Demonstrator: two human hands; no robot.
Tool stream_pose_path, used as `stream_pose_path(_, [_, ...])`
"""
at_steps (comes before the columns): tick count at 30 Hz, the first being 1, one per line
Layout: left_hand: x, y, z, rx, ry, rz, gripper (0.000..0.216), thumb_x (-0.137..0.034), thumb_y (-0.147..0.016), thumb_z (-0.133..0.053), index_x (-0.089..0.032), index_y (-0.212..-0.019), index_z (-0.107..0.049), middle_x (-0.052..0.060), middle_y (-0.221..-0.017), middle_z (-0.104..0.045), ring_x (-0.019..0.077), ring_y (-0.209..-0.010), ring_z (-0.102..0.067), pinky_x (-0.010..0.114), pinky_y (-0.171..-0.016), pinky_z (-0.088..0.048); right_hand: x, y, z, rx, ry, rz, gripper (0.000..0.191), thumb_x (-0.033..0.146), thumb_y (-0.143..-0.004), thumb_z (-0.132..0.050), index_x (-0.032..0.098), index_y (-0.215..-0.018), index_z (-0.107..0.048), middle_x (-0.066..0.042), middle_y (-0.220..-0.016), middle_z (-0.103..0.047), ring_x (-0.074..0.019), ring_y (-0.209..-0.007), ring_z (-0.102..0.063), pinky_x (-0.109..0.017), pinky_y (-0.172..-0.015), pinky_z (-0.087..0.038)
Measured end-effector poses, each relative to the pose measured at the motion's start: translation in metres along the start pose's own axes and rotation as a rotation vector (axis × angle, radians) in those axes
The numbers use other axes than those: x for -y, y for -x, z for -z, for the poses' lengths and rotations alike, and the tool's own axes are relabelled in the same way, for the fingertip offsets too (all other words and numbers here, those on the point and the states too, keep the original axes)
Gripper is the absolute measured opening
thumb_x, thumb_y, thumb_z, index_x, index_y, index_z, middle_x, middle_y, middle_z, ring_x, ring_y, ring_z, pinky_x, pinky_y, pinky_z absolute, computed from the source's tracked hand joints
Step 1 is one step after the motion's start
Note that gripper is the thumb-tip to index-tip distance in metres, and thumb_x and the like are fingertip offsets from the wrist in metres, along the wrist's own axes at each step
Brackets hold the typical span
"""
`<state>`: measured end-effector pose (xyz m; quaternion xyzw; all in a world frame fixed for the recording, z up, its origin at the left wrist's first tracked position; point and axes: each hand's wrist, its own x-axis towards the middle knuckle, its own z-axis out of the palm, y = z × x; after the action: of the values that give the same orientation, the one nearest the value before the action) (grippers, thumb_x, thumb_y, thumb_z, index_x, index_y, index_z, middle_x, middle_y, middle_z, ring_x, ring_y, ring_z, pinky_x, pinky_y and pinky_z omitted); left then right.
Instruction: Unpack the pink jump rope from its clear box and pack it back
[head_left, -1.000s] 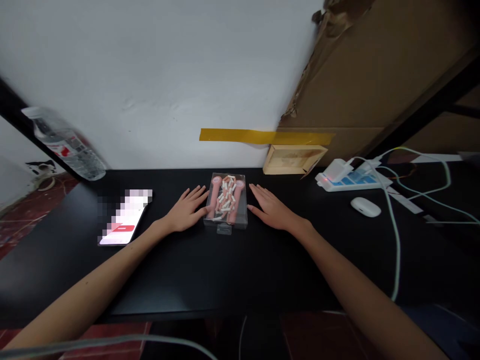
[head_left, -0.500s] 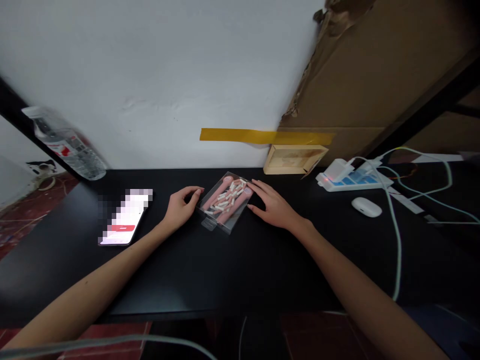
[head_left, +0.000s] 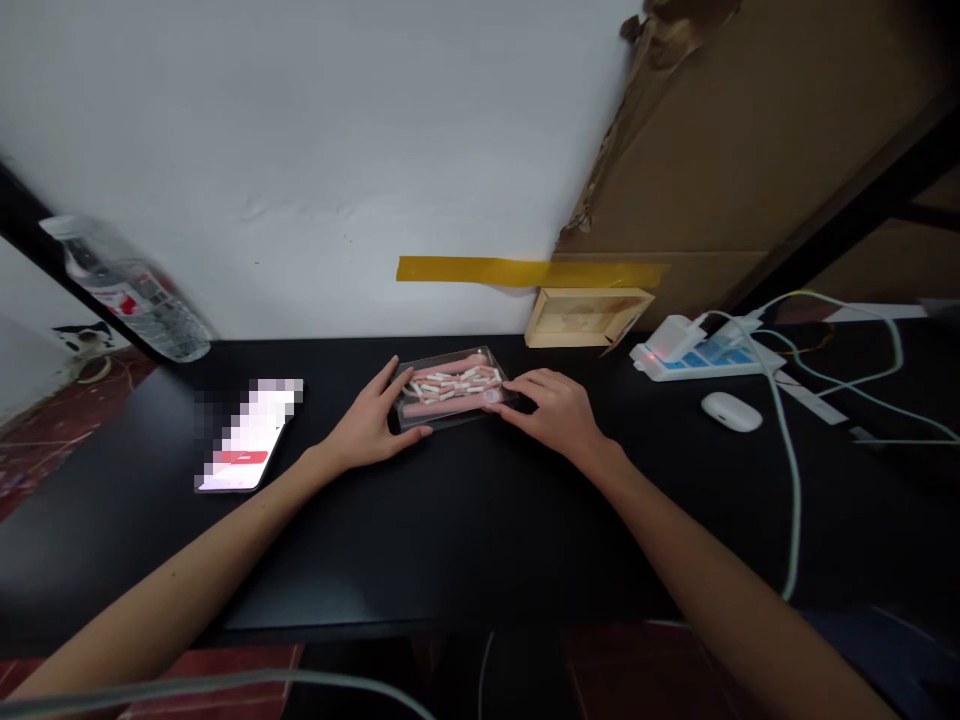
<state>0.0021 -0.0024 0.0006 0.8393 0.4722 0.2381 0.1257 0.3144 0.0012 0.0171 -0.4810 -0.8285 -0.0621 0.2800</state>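
Observation:
A clear plastic package (head_left: 448,417) lies on the black table, its long side running nearly left to right. Inside are two pink handles and a bundle of pink-and-white beaded cord, which looks like a jump rope (head_left: 457,384). My left hand (head_left: 365,425) is at the package's left end, thumb stretched along the near edge and fingers spread on the far side, touching it. At the right end, my right hand (head_left: 559,408) has its thumb and fingers closed on the near corner.
On the left lie a lit phone (head_left: 251,435) and, leaning at the wall, a plastic bottle (head_left: 139,295). A small wooden frame (head_left: 589,318) stands behind. To the right are a power strip (head_left: 705,360) with cables and a white earbud case (head_left: 731,411).
The package has turned from a steep slant to nearly level across the table. My left hand has opened wider and moved onto its left end; the right fingers have curled at the right corner.

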Motion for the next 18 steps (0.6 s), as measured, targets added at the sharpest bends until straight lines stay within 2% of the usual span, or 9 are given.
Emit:
stream_pose_path(1, [0.002, 0.0, 0.003, 0.033, 0.013, -0.017, 0.092, -0.069, -0.086, -0.061, -0.02, -0.157, -0.029, 0.016, -0.167, -0.014, 0.0376, -0.15, -0.026, 0.052, -0.118, -0.032, -0.001, 0.0, 0.0, 0.016, -0.008, -0.008, 0.047, 0.06, -0.094, -0.053, 0.023, -0.108, -0.077, -0.01, -0.099, -0.075, -0.0295, -0.095, -0.069, -0.046, -0.087, -0.055])
stream_pose_path(3, [0.005, -0.002, 0.009, 0.079, 0.03, -0.052, 0.091, -0.066, -0.087, -0.061, -0.022, -0.159, -0.027, 0.013, -0.168, -0.012, 0.0375, -0.149, -0.027, 0.051, -0.118, -0.033, -0.004, 0.0, 0.0, 0.068, -0.03, -0.009, 0.055, 0.063, -0.092, -0.054, 0.024, -0.128, -0.068, -0.011, -0.121, -0.071, -0.0333, -0.112, -0.065, -0.049, -0.097, -0.053])
stream_pose_path(5, [0.008, -0.003, 0.014, 0.105, 0.041, -0.088, 0.089, -0.064, -0.088, -0.062, -0.026, -0.159, -0.026, 0.01, -0.168, -0.011, 0.0377, -0.149, -0.026, 0.051, -0.118, -0.034, -0.008, 0.001, -0.001, 0.161, -0.067, 0.002, 0.075, 0.067, -0.089, -0.056, 0.026, -0.151, -0.046, -0.011, -0.151, -0.05, -0.0371, -0.135, -0.05, -0.053, -0.11, -0.045])
stream_pose_path(7, [0.01, -0.004, 0.017, 0.125, 0.056, -0.122, 0.089, -0.063, -0.088, -0.063, -0.028, -0.16, -0.025, 0.009, -0.169, -0.01, 0.0375, -0.15, -0.026, 0.051, -0.117, -0.035, -0.012, 0.002, -0.004, 0.278, -0.118, 0.017, 0.091, 0.069, -0.088, -0.055, 0.029, -0.161, -0.02, -0.008, -0.167, -0.025, -0.0373, -0.148, -0.032, -0.055, -0.117, -0.036])
stream_pose_path(8, [0.01, -0.004, 0.018, 0.132, 0.063, -0.133, 0.088, -0.063, -0.088, -0.063, -0.029, -0.16, -0.025, 0.008, -0.169, -0.01, 0.0373, -0.15, -0.026, 0.051, -0.117, -0.034, -0.013, 0.003, -0.005, 0.33, -0.145, 0.021, 0.094, 0.07, -0.088, -0.054, 0.03, -0.162, -0.011, -0.006, -0.169, -0.017, -0.0364, -0.151, -0.025, -0.055, -0.119, -0.033])
stream_pose_path(10, [0.011, -0.004, 0.018, 0.138, 0.073, -0.141, 0.088, -0.062, -0.088, -0.064, -0.029, -0.16, -0.025, 0.008, -0.169, -0.01, 0.0368, -0.15, -0.025, 0.051, -0.118, -0.033, -0.015, 0.004, -0.006, 0.395, -0.188, 0.018, 0.096, 0.071, -0.089, -0.053, 0.032, -0.162, -0.005, -0.005, -0.17, -0.01, -0.0347, -0.153, -0.02, -0.054, -0.121, -0.03])
stream_pose_path(18, [0.01, -0.001, 0.013, 0.041, -0.047, -0.185, 0.082, -0.06, -0.091, -0.059, -0.024, -0.158, -0.027, 0.011, -0.168, -0.012, 0.0392, -0.152, -0.016, 0.059, -0.12, -0.025, -0.011, 0.004, -0.004, 0.402, -0.221, 0.006, 0.097, 0.065, -0.09, -0.057, 0.035, -0.162, 0.001, -0.004, -0.17, -0.007, -0.0346, -0.152, -0.024, -0.055, -0.119, -0.034])
